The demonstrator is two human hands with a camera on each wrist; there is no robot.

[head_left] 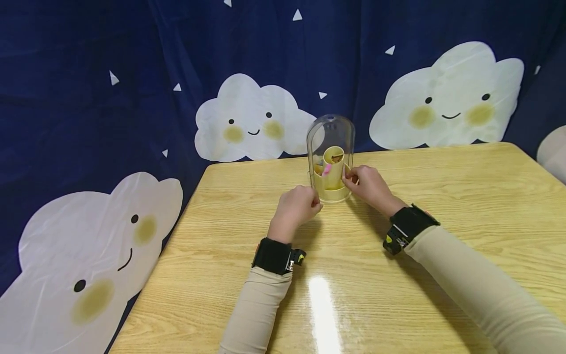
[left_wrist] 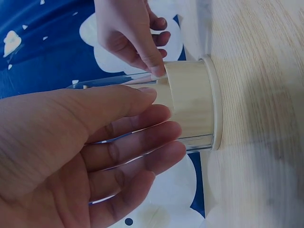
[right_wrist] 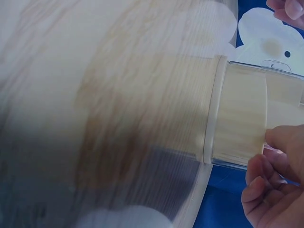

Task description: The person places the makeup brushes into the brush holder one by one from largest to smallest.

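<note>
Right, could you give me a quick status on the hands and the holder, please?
Left hand open beside the holder, fingers straight. Right hand pinching the base by the clear dome. Holder upright on the table. Nothing in the way.

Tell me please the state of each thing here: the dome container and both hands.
Clear dome cover: on its base, closed, upright.
Cream base: standing on the wooden table.
Left hand: fingers nearly straight, at the container's side.
Right hand: fingertips touch the container's lower part.
</note>
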